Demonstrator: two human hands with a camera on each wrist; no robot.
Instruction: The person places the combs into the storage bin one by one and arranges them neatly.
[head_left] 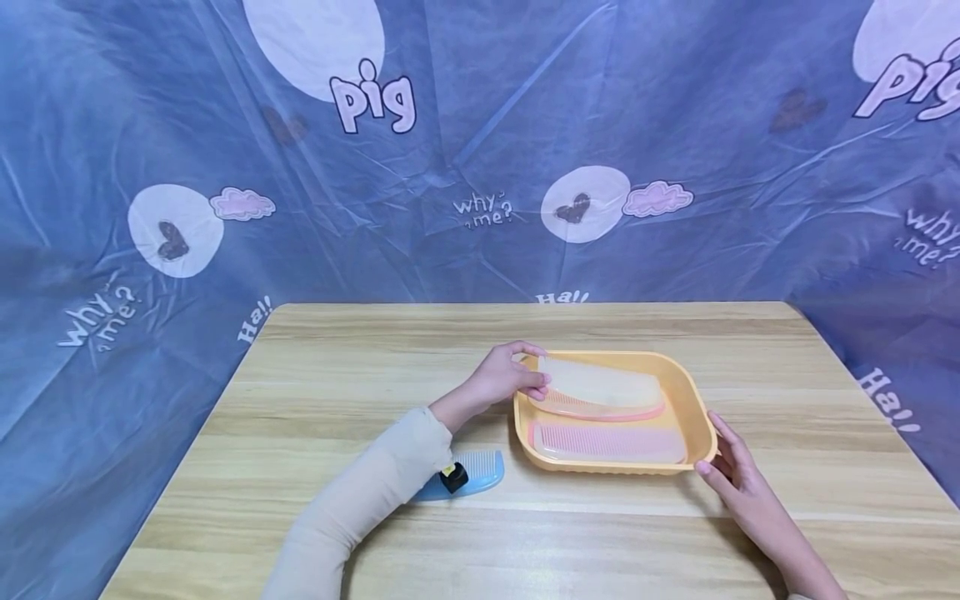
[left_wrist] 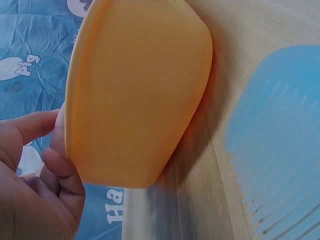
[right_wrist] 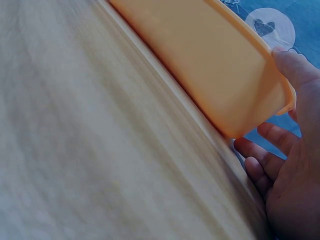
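My left hand (head_left: pixel 510 375) pinches the left end of a cream comb (head_left: pixel 607 383) over the yellow plastic basket (head_left: pixel 697 417). Beneath that comb shows part of a pink-edged comb (head_left: pixel 630 412). Nearer the basket's front side lies a pale pink comb (head_left: pixel 611 442). My right hand (head_left: pixel 738 471) holds the basket's front right corner, thumb on the rim; the right wrist view shows its lower fingers near the basket's base. On the table, partly behind my left forearm, is a blue comb (head_left: pixel 483 471). The basket wall hides the held comb in the left wrist view.
The basket stands on a light wood-grain table (head_left: pixel 315 400). A blue printed cloth (head_left: pixel 465 150) hangs behind the table and along both sides. A small black device (head_left: pixel 453 477) sits at my left wrist, above the blue comb.
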